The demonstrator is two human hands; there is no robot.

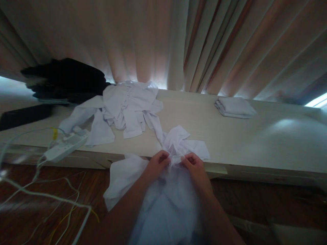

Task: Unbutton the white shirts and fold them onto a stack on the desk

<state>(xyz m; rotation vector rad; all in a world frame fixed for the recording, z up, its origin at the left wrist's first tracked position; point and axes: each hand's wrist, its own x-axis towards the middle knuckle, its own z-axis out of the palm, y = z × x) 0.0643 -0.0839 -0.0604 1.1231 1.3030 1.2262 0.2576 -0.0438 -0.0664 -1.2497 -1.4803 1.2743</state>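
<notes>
My left hand (158, 163) and my right hand (193, 164) are side by side at the front edge of the long pale table. Between them they pinch a white shirt (171, 207), thumbs and fingers closed on its bunched cloth. Most of this shirt hangs down over the edge between my forearms, while a crumpled part lies on the tabletop just beyond my fingers. Behind and to the left, a loose heap of white shirts (125, 105) spreads over the table and reaches the held one.
A folded white garment (235, 107) lies at the back right of the pale table (255, 143). Dark folded clothes (68, 80) are stacked at the back left. A white power strip (66, 146) sits on the left edge, its cables trailing to the wooden floor. Curtains (143, 41) hang behind.
</notes>
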